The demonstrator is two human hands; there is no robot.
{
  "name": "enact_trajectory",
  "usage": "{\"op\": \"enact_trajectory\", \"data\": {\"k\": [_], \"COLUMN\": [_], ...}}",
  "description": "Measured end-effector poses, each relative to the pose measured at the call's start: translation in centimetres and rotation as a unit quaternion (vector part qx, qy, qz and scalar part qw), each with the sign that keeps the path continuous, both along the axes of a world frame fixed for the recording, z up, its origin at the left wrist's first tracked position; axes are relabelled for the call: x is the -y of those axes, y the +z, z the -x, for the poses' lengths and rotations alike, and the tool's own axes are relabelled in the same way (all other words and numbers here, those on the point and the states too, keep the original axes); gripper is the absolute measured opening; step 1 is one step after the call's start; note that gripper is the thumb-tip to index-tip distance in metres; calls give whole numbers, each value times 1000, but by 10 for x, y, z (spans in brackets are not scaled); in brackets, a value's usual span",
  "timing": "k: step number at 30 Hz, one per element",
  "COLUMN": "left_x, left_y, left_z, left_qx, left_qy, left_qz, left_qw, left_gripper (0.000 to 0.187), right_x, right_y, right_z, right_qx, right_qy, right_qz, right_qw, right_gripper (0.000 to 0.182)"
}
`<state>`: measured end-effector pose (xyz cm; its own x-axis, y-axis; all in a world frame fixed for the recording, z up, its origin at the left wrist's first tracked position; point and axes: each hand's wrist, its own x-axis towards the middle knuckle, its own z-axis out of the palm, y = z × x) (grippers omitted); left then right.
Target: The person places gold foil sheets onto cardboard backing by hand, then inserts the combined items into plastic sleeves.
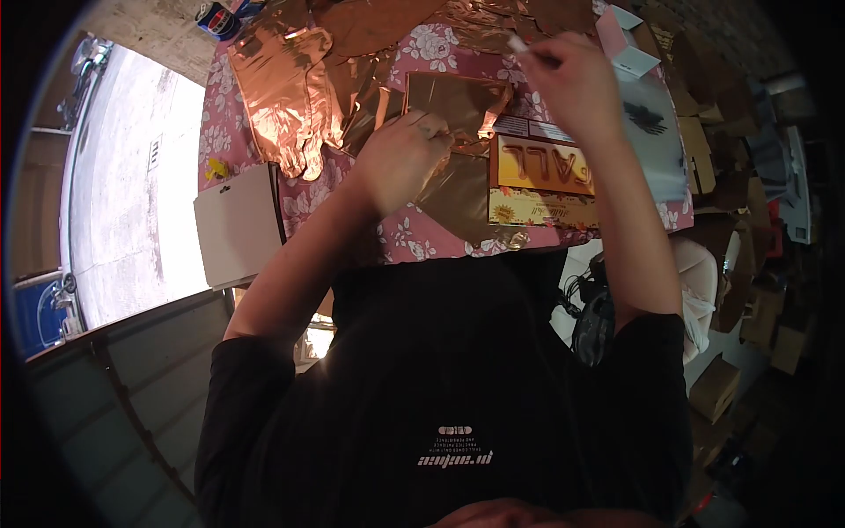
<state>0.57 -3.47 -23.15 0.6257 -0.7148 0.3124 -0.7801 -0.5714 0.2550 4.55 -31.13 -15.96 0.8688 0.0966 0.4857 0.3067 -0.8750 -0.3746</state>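
Observation:
Flat copper-coloured foil balloons lie over the table. My left hand (407, 160) is closed, its fingers curled at the edge of a foil balloon (458, 189) in front of me; the fingertips are partly hidden. Raised to the right, my right hand (570, 86) pinches a small whitish piece (517, 42), too small to name. Below that hand is a yellow and orange package (528, 204) printed with balloon letters, partly covered by my right forearm. More foil, a large crinkled balloon (286, 97), spreads out at the left.
A pink flowered tablecloth (407, 242) covers the table. Beside its left edge stands a white cardboard box (236, 224), with a blue can (216, 19) at the far left corner. An open white box (627, 42) and a clear plastic sheet (651, 132) are on the right.

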Motion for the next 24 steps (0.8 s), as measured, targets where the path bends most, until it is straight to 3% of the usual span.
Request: {"op": "enact_trajectory", "data": {"k": [4, 6, 7, 9, 12, 16, 18, 22, 24], "left_x": [0, 0, -2, -2, -1, -3, -1, -3, -3], "left_y": [3, 1, -1, -4, -5, -4, 0, -1, -5], "left_z": [2, 2, 2, 2, 2, 4, 6, 6, 5], "left_qx": [-10, 0, 9, 19, 33, 35, 21, -1, 20], "left_qy": [3, 0, -5, -3, -1, 7, 8, 6, 3], "left_qz": [-20, -13, -6, 2, 12, -11, -8, -24, -14], "left_qw": [1000, 1000, 1000, 1000, 999, 999, 1000, 1000, 1000], "left_gripper": [30, 28, 27, 28, 29, 31, 31, 29, 28], "right_x": [-37, -45, -44, -34, -3, 39, 51, 73, 79], "right_y": [-33, -43, -40, -22, -1, -22, -32, -25, -6], "right_z": [11, 24, 33, 64, 121, 167, 180, 192, 190], "right_qx": [-43, -109, -109, -124, -170, -244, -221, -207, -138], "right_qy": [70, 102, 105, 111, 95, 95, 99, 133, 119], "right_qz": [65, 67, 67, 26, 79, 90, 147, 133, 90], "right_qw": [995, 986, 986, 986, 978, 961, 959, 960, 979], "right_gripper": [26, 44, 44, 66, 70, 64, 56, 46, 39]}}
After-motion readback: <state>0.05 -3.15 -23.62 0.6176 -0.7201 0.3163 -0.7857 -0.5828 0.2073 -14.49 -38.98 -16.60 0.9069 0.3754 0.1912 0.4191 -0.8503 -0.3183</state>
